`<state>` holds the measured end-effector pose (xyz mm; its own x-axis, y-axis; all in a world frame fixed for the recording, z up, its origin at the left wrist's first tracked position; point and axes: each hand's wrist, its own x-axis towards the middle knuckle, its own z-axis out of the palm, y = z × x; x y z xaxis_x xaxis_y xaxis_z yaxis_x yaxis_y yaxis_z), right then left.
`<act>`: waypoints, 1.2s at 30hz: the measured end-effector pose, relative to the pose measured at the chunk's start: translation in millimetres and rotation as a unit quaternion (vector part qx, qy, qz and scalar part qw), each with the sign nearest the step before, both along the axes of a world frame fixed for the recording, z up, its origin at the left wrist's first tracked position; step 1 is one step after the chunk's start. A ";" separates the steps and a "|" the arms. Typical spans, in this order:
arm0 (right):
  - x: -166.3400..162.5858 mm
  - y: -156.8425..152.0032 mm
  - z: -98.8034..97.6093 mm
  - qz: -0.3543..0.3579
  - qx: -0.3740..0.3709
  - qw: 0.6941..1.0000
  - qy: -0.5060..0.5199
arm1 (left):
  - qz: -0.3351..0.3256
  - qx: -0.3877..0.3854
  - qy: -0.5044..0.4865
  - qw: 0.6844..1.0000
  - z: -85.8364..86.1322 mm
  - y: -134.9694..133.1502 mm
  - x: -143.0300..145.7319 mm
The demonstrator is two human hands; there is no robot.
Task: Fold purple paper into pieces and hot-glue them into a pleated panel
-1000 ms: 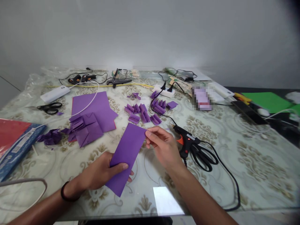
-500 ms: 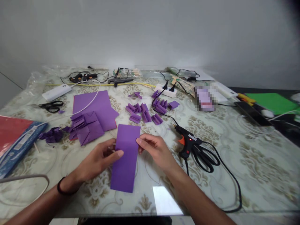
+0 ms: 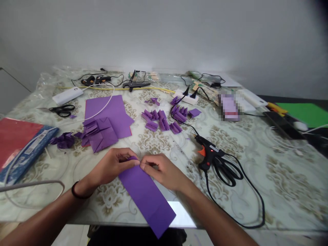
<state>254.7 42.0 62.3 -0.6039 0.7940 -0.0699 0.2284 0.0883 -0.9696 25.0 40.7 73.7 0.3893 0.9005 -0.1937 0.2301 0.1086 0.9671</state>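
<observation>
You're at a tabletop craft spot: folded purple papers (image 3: 163,123) lie mid-frame, a glue gun (image 3: 209,155) right of centre, scissors (image 3: 55,109) at left, on a flower-patterned tabletop (image 3: 246,136). Whether it's home or workshop, you can't tell.

A plain grey wall (image 3: 164,37) stands beyond the left hand (image 3: 109,168) and right hand (image 3: 166,172). Below them spreads a floral-patterned tabletop (image 3: 289,191), a bright reflection (image 3: 183,218) nearer the body.

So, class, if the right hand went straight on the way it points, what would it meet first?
The left hand, most likely: it faces the right hand at the far end of the strip. Whether they touch is unclear.
</observation>
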 end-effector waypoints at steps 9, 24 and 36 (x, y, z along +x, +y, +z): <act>7.8 -0.1 4.3 -0.032 -0.007 0.999 0.005 | 0.146 0.073 -0.004 0.987 9.6 17.8 -26.7; 75.6 -12.9 24.3 -0.174 0.073 0.980 -0.059 | 0.224 0.129 0.001 0.966 19.6 27.4 -41.7; -25.5 19.5 11.2 -0.118 -0.018 0.992 0.051 | 0.112 0.123 0.025 0.986 11.9 15.6 -25.8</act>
